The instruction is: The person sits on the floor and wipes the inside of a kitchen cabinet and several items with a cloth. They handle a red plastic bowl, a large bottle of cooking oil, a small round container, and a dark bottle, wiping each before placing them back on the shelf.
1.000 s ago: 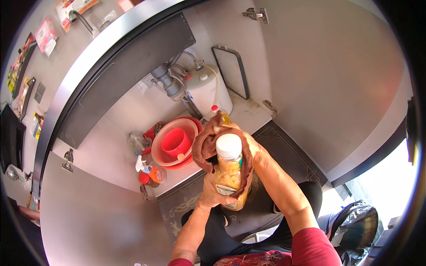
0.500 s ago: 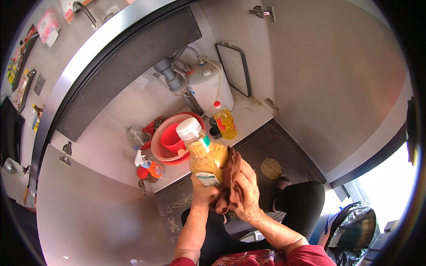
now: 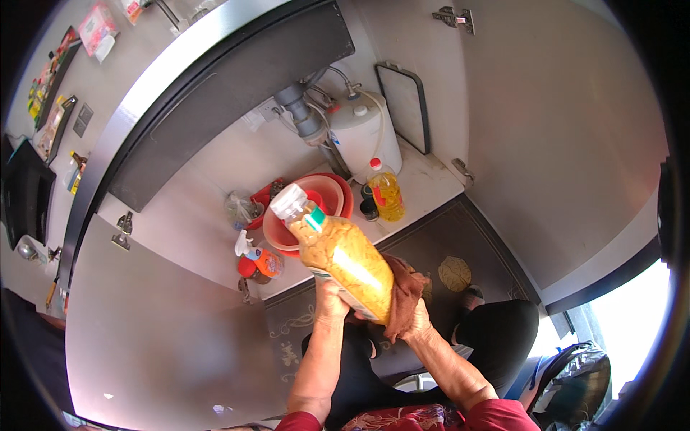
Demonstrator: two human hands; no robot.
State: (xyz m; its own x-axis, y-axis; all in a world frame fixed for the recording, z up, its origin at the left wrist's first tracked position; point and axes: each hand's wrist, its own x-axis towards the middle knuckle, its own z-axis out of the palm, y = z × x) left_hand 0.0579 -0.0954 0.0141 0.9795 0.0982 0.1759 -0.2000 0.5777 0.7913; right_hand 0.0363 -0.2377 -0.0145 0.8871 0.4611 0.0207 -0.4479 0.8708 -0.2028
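A big clear bottle with a white cap and yellow pieces inside is held up in front of me, tilted with its cap to the upper left. My left hand grips its side from below, the fingers partly hidden behind it. In my right hand is a brown cloth, pressed against the bottle's base. Beyond the cap, on the cabinet floor, lie nested red and pink basins.
In the open cabinet stand a yellow oil bottle, a dark-lidded jar, an orange spray bottle and a white water tank below a grey drain pipe. Cabinet doors flank me. A black-lined bin stands right.
The bottle has tipped further onto its side, its base swinging right. My right hand and the cloth have shifted from its side down to its base. The view has moved slightly.
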